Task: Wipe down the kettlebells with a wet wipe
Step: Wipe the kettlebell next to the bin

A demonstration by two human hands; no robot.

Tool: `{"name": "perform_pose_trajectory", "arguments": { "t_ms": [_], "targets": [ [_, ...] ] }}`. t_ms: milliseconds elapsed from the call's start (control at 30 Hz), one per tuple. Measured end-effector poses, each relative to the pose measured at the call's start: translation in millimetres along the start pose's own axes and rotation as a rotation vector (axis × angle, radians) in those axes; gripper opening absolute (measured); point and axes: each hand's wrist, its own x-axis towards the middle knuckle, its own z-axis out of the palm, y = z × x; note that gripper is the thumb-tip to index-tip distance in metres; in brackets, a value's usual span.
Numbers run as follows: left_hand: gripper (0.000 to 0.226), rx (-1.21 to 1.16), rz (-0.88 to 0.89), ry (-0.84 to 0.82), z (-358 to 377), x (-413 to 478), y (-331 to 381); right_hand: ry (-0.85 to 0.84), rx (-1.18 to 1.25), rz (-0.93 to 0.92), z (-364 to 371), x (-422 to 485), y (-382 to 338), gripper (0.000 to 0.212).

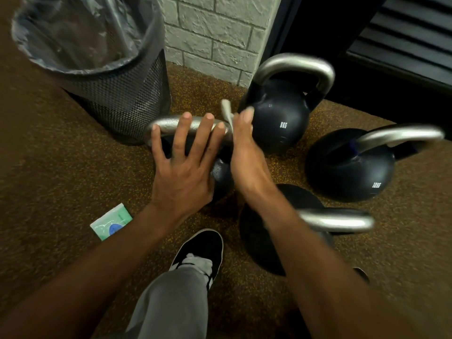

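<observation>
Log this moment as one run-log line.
kettlebell handle: wipe applied | left hand: flat on handle | right hand: holds wet wipe at handle's right end | wipe packet: on floor

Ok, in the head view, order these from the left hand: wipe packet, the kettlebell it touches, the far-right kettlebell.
1. Touched kettlebell: left hand rests on its handle.
2. Wipe packet: floor, lower left.
3. Far-right kettlebell: beyond the right hand holding the wet wipe.

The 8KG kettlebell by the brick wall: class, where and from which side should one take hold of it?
On the 8KG kettlebell, take the silver handle at its top bar, from above: it stands upright, loop open underneath; the round body offers no hold.
</observation>
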Motion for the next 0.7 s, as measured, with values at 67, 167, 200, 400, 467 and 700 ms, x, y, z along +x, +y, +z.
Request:
{"name": "perform_pose_trajectory", "arguments": {
  "t_ms": [67, 167, 200, 400, 467, 700],
  "targets": [
    [0.077, 0.009, 0.005, -0.021, -3, 0, 0, -0.025, -0.063, 0.005, -5, 23, -8, 0.096],
    [0.089, 0.009, 0.026, -0.035, -6, -1, -1, -0.142, -0.152, -0.024, -25, 31, -7, 0.096],
    [0.092, -0.002, 0.026, -0.039, -7, -1, -1, -0.180, -0.123, -0.027, -36, 33, -7, 0.095],
    [0.082, -0.078, -0.022, -0.023, -13, 3, -1, -0.448, -0.050, 0.139, -71, 77, -19, 0.104],
    [0.074, -0.122, -0.043, 0.001, -18, 8, -3, -0.479, -0.134, 0.139, -60, 75, -15, 0.104],
    [0.068, -0.138, -0.048, -0.023, -7, 6, -1, -0.141, 0.394, 0.190, -29, -15, -5, 0.076]
  ]
}}
